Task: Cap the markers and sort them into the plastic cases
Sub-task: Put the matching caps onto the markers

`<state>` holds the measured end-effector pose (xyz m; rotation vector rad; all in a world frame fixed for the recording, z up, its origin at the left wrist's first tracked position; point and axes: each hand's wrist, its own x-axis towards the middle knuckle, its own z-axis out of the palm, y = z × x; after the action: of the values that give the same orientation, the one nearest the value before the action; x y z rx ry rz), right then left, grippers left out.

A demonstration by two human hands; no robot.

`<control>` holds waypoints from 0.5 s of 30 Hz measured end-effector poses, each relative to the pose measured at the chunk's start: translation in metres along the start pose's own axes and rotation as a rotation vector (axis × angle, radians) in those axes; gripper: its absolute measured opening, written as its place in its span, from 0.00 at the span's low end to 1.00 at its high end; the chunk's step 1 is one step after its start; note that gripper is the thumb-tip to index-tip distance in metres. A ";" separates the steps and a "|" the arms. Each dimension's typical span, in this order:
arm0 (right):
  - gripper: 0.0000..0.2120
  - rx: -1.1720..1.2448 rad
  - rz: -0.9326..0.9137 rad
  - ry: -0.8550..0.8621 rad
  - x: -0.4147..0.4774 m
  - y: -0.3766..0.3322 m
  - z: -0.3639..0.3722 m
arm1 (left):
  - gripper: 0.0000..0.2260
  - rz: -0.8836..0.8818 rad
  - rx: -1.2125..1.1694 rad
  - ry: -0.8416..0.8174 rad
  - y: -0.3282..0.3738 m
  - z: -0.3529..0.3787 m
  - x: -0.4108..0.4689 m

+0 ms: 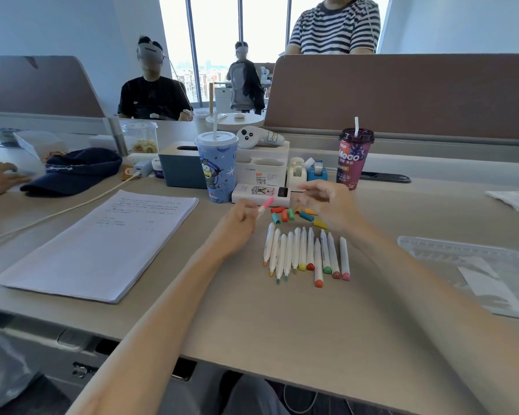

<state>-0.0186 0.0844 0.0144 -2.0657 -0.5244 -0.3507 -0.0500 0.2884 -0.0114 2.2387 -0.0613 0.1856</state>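
Several white markers lie side by side on the desk, coloured ends toward me. Beyond them, loose caps in red, teal, green, orange and yellow are scattered. My left hand grips a white marker with a pink cap, its pink end pointing up and to the right. My right hand hovers above the caps with fingers loosely spread, holding nothing that I can see. A clear plastic case lies flat at the right of the desk.
A paper stack lies at the left. Behind the caps stand a small white box, a blue cup, a purple Meco cup, a tissue box and tape dispensers. A navy cap and another person's hand are far left.
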 end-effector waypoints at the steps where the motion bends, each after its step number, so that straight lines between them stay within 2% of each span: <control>1: 0.10 -0.019 0.001 0.007 -0.003 0.002 -0.001 | 0.06 -0.027 0.078 0.000 -0.004 -0.002 -0.003; 6: 0.09 -0.119 0.043 -0.012 -0.017 0.012 -0.005 | 0.11 -0.013 0.289 -0.038 -0.015 0.004 -0.019; 15: 0.10 -0.196 0.169 -0.080 -0.014 0.024 0.003 | 0.14 0.021 0.449 -0.109 -0.007 0.005 -0.026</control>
<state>-0.0189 0.0729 -0.0114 -2.3040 -0.3708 -0.2276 -0.0745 0.2883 -0.0242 2.6962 -0.1106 0.0931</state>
